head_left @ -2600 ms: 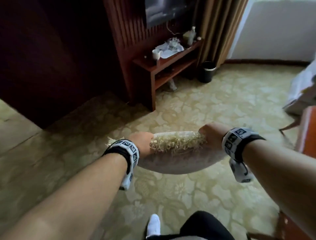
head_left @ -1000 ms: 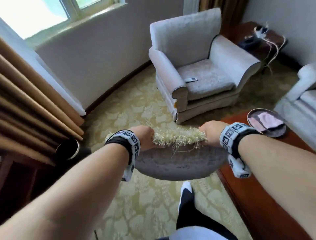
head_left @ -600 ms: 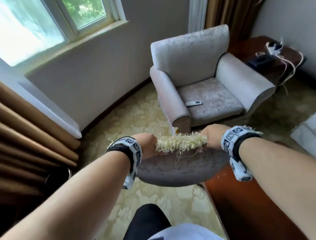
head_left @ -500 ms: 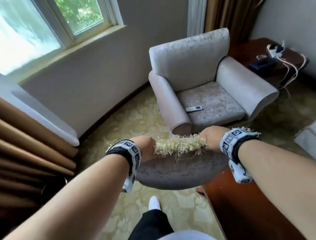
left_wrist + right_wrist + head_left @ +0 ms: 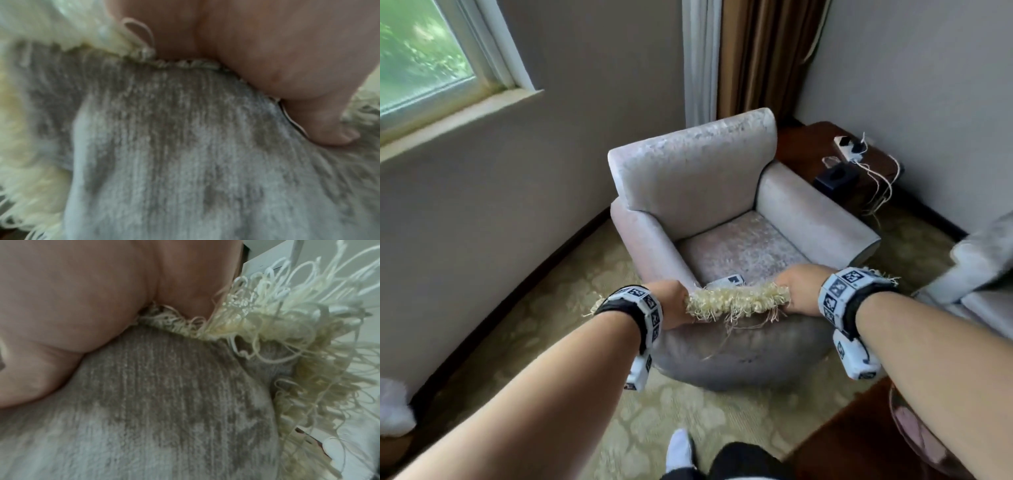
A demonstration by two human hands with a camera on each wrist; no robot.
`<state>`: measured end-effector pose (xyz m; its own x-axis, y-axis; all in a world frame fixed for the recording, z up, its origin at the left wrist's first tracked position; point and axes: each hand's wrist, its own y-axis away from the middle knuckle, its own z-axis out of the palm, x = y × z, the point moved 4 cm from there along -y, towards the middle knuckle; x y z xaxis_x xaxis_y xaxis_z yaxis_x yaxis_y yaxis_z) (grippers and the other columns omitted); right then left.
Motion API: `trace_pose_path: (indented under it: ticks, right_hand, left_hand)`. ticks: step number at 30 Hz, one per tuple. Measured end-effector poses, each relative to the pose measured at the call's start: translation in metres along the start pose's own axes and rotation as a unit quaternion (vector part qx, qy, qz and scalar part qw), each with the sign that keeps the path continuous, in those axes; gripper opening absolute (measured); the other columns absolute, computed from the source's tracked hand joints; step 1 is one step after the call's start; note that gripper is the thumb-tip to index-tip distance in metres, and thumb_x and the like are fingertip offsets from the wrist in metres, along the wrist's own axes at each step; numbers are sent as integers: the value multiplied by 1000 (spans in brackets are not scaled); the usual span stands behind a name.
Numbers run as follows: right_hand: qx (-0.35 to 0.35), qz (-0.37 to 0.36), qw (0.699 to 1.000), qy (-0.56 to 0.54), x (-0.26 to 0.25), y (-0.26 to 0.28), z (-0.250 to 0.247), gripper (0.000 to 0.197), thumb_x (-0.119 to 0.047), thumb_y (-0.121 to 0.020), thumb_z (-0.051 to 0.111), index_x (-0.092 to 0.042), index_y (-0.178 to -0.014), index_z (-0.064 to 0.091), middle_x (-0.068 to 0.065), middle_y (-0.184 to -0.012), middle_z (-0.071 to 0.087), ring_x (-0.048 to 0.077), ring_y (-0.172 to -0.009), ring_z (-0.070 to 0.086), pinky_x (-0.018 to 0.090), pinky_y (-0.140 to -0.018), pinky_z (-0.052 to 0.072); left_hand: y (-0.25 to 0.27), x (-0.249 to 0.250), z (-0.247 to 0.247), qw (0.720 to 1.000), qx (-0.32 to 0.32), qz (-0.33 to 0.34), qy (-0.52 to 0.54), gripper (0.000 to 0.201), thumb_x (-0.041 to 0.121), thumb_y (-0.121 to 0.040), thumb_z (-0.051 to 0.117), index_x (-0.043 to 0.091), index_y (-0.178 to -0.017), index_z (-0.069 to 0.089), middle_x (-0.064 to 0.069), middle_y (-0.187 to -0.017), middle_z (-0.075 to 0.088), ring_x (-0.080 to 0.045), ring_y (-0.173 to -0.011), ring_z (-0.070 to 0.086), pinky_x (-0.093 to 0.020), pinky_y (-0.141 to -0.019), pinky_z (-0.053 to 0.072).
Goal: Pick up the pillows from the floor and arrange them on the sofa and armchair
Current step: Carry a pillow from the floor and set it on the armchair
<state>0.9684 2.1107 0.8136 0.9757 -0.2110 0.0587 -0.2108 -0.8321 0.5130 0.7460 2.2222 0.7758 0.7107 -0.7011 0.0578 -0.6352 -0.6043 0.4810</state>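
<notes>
A grey velvet pillow with a cream fringe hangs in the air in front of the pale armchair. My left hand grips its upper left corner and my right hand grips its upper right corner. In the left wrist view the pillow fills the frame under my thumb. The right wrist view shows the pillow and its fringe against my palm. The armchair seat lies just beyond the pillow. A sofa arm shows at the right edge.
A small remote lies at the front of the armchair seat, partly hidden by the fringe. A dark side table with a power strip and cables stands right of the chair. A wooden table sits at lower right. Patterned carpet covers the floor.
I have turned from the TV cabinet to face the armchair and stepped closer to it. Both hands keep the same grip on the pillow.
</notes>
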Motion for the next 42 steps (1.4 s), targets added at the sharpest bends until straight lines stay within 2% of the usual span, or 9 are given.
trace_pose_path:
  ticks: [3, 9, 15, 19, 24, 26, 29, 33, 42]
  right_hand:
    - [-15, 47, 998, 32, 38, -11, -16, 25, -33, -89, 68, -25, -113, 68, 1, -111, 70, 23, -96, 66, 28, -77, 52]
    - [-37, 86, 996, 12, 108, -51, -29, 24, -30, -90, 63, -27, -113, 66, 0, -112, 71, 23, -98, 67, 31, -82, 55]
    - [-50, 72, 996, 0, 201, -115, -51, 13, -26, -90, 59, -22, -97, 70, 5, -106, 72, 25, -91, 65, 33, -84, 55]
    - [-39, 49, 998, 12, 272, -168, -73, 25, -28, -94, 59, -17, -114, 69, 2, -113, 67, 26, -107, 64, 28, -85, 49]
    - [-37, 6, 998, 43, 329, -235, -107, 16, -20, -90, 55, -20, -75, 59, -10, -71, 53, 20, -75, 58, 34, -80, 55]
    - [-38, -24, 998, 52, 334, -258, -120, 25, -24, -88, 49, -21, -64, 55, -6, -68, 56, 20, -69, 58, 38, -77, 58]
    - [-44, -49, 996, 62, 330, -285, -133, 25, -31, -91, 46, -24, -88, 70, -1, -92, 70, 25, -86, 66, 34, -77, 54]
    - [-36, -65, 994, 86, 317, -336, -147, 22, -37, -97, 49, -28, -96, 68, 0, -97, 68, 24, -83, 59, 29, -68, 41]
    - [-45, -72, 991, 108, 304, -436, -184, 17, -27, -87, 52, -33, -97, 64, -6, -100, 69, 24, -91, 64, 35, -80, 53]
  left_hand:
    - [-43, 20, -29, 999, 19, 40, 1, 44, 60, -85, 60, 18, -95, 68, -3, -94, 71, -25, -84, 66, -29, -71, 49]
    - [-119, 58, -73, 997, 3, 73, -6, 39, 50, -89, 52, 14, -88, 67, -3, -88, 69, -26, -81, 67, -33, -77, 57]
    - [-218, 101, -122, 997, -14, 79, -6, 66, 79, -78, 53, 13, -76, 61, -2, -78, 66, -25, -73, 64, -31, -70, 55]
    - [-285, 132, -161, 998, -11, 60, 26, 66, 79, -78, 54, 14, -82, 65, -3, -80, 68, -22, -71, 63, -27, -64, 48]
    - [-333, 151, -182, 997, -16, 4, 75, 37, 48, -86, 52, 13, -83, 63, -2, -83, 67, -27, -80, 66, -27, -68, 49]
    - [-339, 152, -185, 995, -25, -31, 96, 38, 52, -74, 54, 15, -80, 60, -2, -85, 69, -29, -81, 67, -28, -72, 51]
    - [-352, 146, -187, 994, -52, -56, 78, 53, 65, -49, 52, 19, -72, 52, 3, -80, 66, -28, -78, 65, -30, -73, 53]
    - [-391, 110, -198, 995, -27, -82, 42, 23, 46, -78, 62, 25, -84, 52, 5, -81, 58, -27, -78, 59, -31, -73, 53]
    - [-469, 38, -215, 992, -39, -109, 50, 10, 29, -83, 62, 25, -84, 52, 2, -91, 65, -28, -85, 62, -31, -81, 53]
